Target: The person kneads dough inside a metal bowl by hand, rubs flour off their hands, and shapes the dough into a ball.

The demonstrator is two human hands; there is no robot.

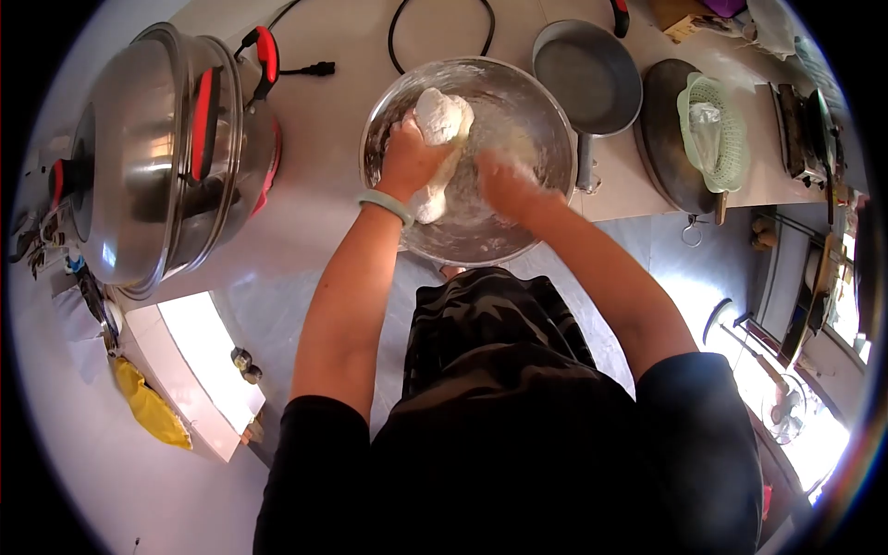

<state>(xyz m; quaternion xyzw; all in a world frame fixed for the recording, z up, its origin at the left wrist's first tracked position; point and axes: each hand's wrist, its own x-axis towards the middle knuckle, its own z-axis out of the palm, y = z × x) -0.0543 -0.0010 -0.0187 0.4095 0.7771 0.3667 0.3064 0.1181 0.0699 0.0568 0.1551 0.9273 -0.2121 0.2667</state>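
Note:
A wide metal bowl stands at the counter's front edge, its inner wall streaked with flour. Inside, on the left, lies a long lump of pale dough. My left hand, with a pale bangle at the wrist, is wrapped around the dough's middle, so part of the lump is hidden under it. Over the right half of the bowl is my right hand, apart from the dough and smeared by motion. Its fingers are too blurred to read. Loose flour covers the bowl's bottom near it.
A large steamer pot with red handles stands at left. Right of the bowl are a grey frying pan and a dark round board bearing a green basket. A black cable lies behind the bowl.

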